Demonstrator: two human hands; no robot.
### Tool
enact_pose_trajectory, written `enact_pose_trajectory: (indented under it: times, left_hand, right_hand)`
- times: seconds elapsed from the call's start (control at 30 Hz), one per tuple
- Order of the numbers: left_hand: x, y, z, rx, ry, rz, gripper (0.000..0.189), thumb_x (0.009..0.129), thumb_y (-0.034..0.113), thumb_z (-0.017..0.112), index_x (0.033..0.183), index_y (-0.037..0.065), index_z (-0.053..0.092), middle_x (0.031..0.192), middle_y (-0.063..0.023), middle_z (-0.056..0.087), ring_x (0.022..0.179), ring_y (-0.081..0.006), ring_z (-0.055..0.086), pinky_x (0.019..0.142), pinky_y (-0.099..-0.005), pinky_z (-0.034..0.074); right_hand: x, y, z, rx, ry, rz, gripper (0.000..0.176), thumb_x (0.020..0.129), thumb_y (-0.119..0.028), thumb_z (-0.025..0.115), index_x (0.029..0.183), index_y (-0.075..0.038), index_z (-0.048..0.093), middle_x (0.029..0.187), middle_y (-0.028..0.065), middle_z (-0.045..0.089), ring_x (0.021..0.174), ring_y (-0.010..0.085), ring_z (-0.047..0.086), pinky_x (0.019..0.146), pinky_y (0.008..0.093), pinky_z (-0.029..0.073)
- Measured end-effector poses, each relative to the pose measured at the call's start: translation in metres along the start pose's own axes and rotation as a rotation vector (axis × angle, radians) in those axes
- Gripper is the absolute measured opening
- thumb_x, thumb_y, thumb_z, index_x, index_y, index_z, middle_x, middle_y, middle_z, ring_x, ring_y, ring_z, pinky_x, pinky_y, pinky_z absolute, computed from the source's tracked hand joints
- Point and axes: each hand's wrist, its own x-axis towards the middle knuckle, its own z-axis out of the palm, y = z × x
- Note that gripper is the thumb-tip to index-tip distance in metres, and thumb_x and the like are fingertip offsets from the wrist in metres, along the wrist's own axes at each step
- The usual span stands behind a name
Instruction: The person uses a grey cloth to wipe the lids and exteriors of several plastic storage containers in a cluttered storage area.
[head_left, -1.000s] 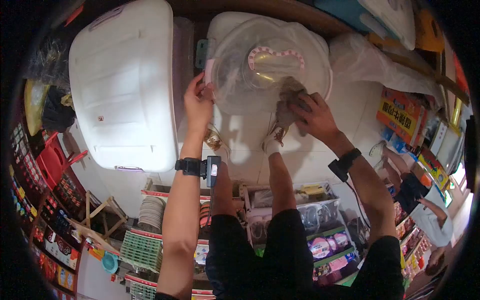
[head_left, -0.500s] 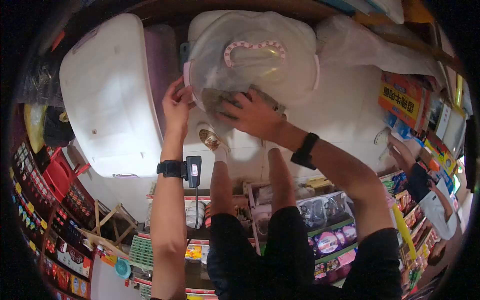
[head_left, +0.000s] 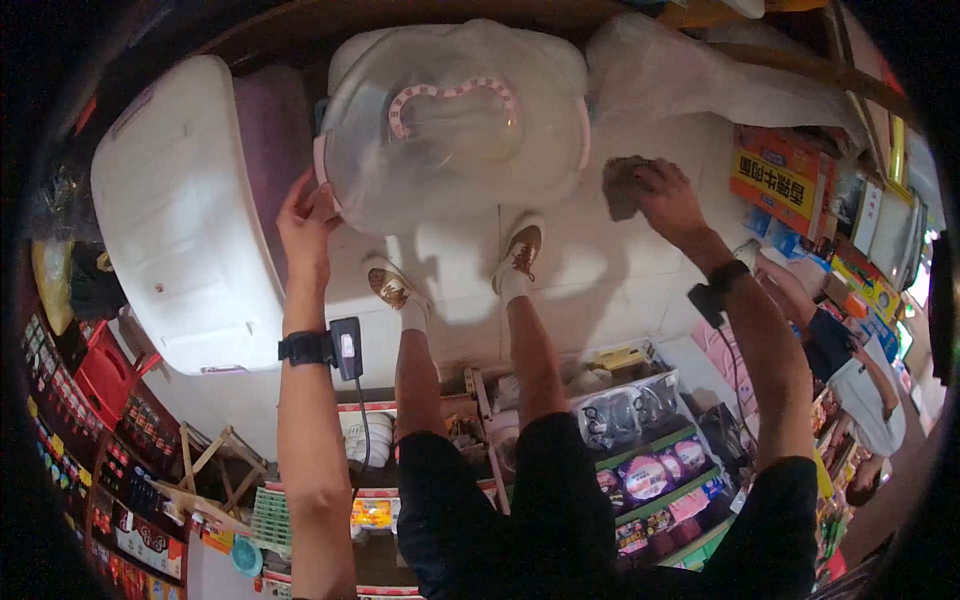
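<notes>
A translucent plastic tub (head_left: 460, 175) with pink side clips and a curved pink patterned strip is in front of me, above my shoes. My left hand (head_left: 308, 215) is at its left edge, fingers curled against the rim by the pink clip (head_left: 321, 160). To the tub's right, my right hand (head_left: 672, 200) grips a bunched grey-brown rag (head_left: 626, 187), held away from the tub over the pale floor. Both wrists wear black bands, and a small device (head_left: 346, 348) is attached at the left one.
A large white storage bin (head_left: 180, 220) stands at left. Plastic sheeting (head_left: 690, 75) and an orange carton (head_left: 778, 180) are at right. Low shelves of packaged goods (head_left: 650, 475) are around my legs. Another person (head_left: 865, 390) is at the far right.
My right hand has moved right with the rag, off the tub's front edge and out over the floor. My left hand stays at the tub's left edge. The view has shifted slightly.
</notes>
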Motion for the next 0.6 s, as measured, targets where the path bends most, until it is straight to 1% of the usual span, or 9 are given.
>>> enact_pose_trajectory:
  times: [0.07, 0.1, 0.17, 0.23, 0.33, 0.37, 0.47, 0.53, 0.6]
  left_hand:
    - [0.006, -0.004, 0.002, 0.033, 0.033, 0.025, 0.044, 0.102, 0.01, 0.063, 0.145, 0.004, 0.055, 0.118, -0.0129, 0.071, 0.102, -0.0188, 0.069, 0.084, -0.0366, 0.061]
    - [0.005, -0.005, 0.0, 0.028, 0.004, 0.017, 0.044, 0.102, 0.01, 0.062, 0.146, 0.005, 0.054, 0.119, -0.0129, 0.071, 0.103, -0.0189, 0.069, 0.084, -0.0377, 0.061]
    - [0.001, -0.004, 0.001, 0.035, 0.006, -0.002, 0.044, 0.103, 0.009, 0.061, 0.146, 0.006, 0.054, 0.117, -0.0119, 0.071, 0.103, -0.0186, 0.069, 0.084, -0.0373, 0.061]
    - [0.005, 0.001, 0.004, 0.031, 0.012, 0.013, 0.044, 0.103, 0.008, 0.06, 0.146, 0.006, 0.054, 0.116, -0.011, 0.071, 0.103, -0.0183, 0.069, 0.084, -0.037, 0.061]
    - [0.001, -0.004, 0.003, 0.085, 0.043, 0.016, 0.043, 0.103, 0.009, 0.061, 0.145, 0.007, 0.055, 0.113, -0.0094, 0.072, 0.1, -0.0169, 0.069, 0.084, -0.0357, 0.06]
    - [0.001, -0.004, 0.003, 0.092, 0.035, 0.04, 0.042, 0.103, 0.01, 0.061, 0.145, 0.007, 0.055, 0.112, -0.0087, 0.072, 0.099, -0.0164, 0.069, 0.084, -0.0351, 0.06]
    - [0.0, -0.004, 0.003, 0.123, 0.017, 0.06, 0.04, 0.103, 0.011, 0.061, 0.143, 0.007, 0.056, 0.111, -0.0081, 0.072, 0.096, -0.016, 0.068, 0.083, -0.0347, 0.06]
    - [-0.002, -0.004, 0.003, 0.132, 0.018, 0.055, 0.039, 0.103, 0.011, 0.061, 0.142, 0.007, 0.057, 0.111, -0.0082, 0.072, 0.095, -0.016, 0.069, 0.083, -0.0348, 0.06]
    - [-0.002, -0.003, 0.005, 0.096, 0.017, 0.068, 0.04, 0.103, 0.009, 0.06, 0.143, 0.007, 0.057, 0.11, -0.0087, 0.072, 0.094, -0.016, 0.069, 0.082, -0.0344, 0.06]
  right_hand:
    - [-0.007, 0.009, -0.012, 0.135, 0.185, 0.121, 0.039, 0.074, -0.007, 0.073, 0.113, -0.014, 0.074, 0.123, 0.0084, 0.066, 0.114, 0.0336, 0.058, 0.105, 0.046, 0.048]
    - [-0.008, 0.011, -0.019, 0.188, 0.202, 0.178, 0.045, 0.072, -0.005, 0.074, 0.117, -0.013, 0.073, 0.124, 0.0096, 0.067, 0.114, 0.0345, 0.059, 0.104, 0.046, 0.049]
    - [-0.009, -0.005, -0.02, 0.246, 0.226, 0.174, 0.048, 0.072, -0.004, 0.075, 0.119, -0.014, 0.073, 0.126, 0.0098, 0.066, 0.115, 0.0349, 0.059, 0.103, 0.0455, 0.05]
    - [0.02, -0.042, -0.046, 0.369, 0.255, 0.092, 0.055, 0.071, -0.005, 0.077, 0.124, -0.014, 0.071, 0.132, 0.0103, 0.065, 0.117, 0.0354, 0.058, 0.103, 0.0444, 0.051]
    - [0.072, -0.107, -0.058, 0.397, 0.298, -0.057, 0.063, 0.073, -0.01, 0.076, 0.136, -0.013, 0.063, 0.128, 0.0124, 0.063, 0.113, 0.0337, 0.057, 0.102, 0.0439, 0.051]
    - [0.09, -0.122, -0.049, 0.35, 0.194, -0.062, 0.062, 0.076, -0.013, 0.074, 0.136, -0.012, 0.061, 0.124, 0.0111, 0.063, 0.112, 0.0329, 0.058, 0.1, 0.0438, 0.051]
    - [0.097, -0.137, -0.041, 0.365, 0.24, 0.009, 0.057, 0.076, -0.016, 0.073, 0.133, -0.012, 0.063, 0.12, 0.0091, 0.061, 0.111, 0.0328, 0.058, 0.099, 0.044, 0.052]
    - [0.087, -0.12, -0.033, 0.27, 0.247, -0.022, 0.054, 0.076, -0.019, 0.073, 0.129, -0.013, 0.064, 0.117, 0.0079, 0.06, 0.11, 0.0328, 0.058, 0.098, 0.0443, 0.052]
    - [0.083, -0.097, -0.04, 0.162, 0.111, -0.059, 0.052, 0.078, -0.019, 0.071, 0.129, -0.015, 0.065, 0.121, 0.0073, 0.061, 0.115, 0.033, 0.057, 0.098, 0.0448, 0.053]
